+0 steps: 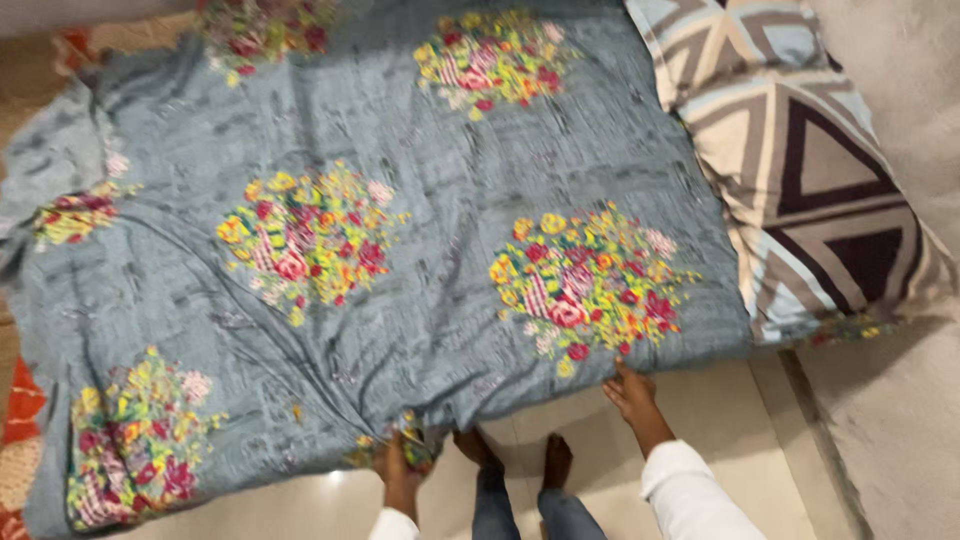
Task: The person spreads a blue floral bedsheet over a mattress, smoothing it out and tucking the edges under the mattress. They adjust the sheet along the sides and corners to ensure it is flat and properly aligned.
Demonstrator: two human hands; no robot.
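A grey-blue bedsheet (pixel 440 250) printed with bright flower clusters is spread, wrinkled, over the bed. Its near edge is gripped by the left hand (pixel 398 462) and touched by the right hand (pixel 630 393), fingers released.

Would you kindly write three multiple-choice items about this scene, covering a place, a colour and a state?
1. Where does the geometric-patterned pillow lie?
A. at the right end of the bedding
B. on the floor by the feet
C. under the left hand

2. What is the ground colour of the floral bedsheet?
A. bright red
B. grey-blue
C. white

3. What is the left hand doing?
A. hanging free
B. resting on the pillow
C. gripping the sheet's near edge

Answers: 1 A, it sits beside the sheet's right edge. 2 B, grey-blue shows between the bouquets. 3 C, its fingers close on bunched cloth, while the right hand touches the edge.
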